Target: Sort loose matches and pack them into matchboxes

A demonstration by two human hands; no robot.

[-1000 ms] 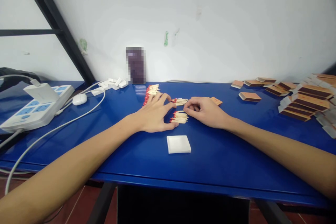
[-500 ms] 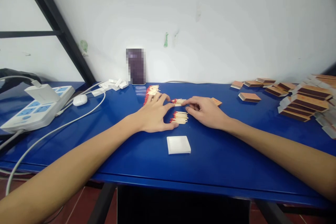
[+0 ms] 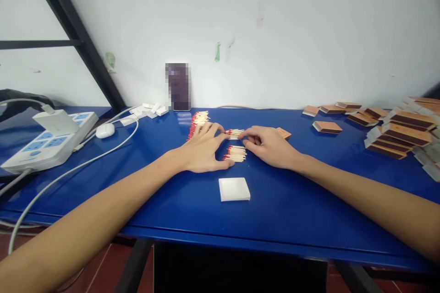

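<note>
Two small groups of red-headed matches lie on the blue table, a far group (image 3: 235,133) and a nearer group (image 3: 236,153). My left hand (image 3: 202,149) is spread open to their left, its index fingertip by the heads of the far group and its thumb by the nearer group. On the other side, my right hand (image 3: 266,145) has its index fingertip at the stick ends of the far group; the thumb is apart from it and the other fingers are curled. A larger match pile (image 3: 199,121) is partly hidden behind my left hand. Closer to me sits a white matchbox tray (image 3: 234,189).
Orange matchbox sleeves (image 3: 407,135) are stacked at the right, with one sleeve (image 3: 283,133) behind my right hand. White trays (image 3: 151,110) lie at the back left. A power strip (image 3: 51,142), cables and an earphone case (image 3: 105,130) occupy the left. A phone (image 3: 179,87) leans on the wall.
Both hands stay almost in place. My left hand has shifted very slightly; the match groups and the white tray look unmoved.
</note>
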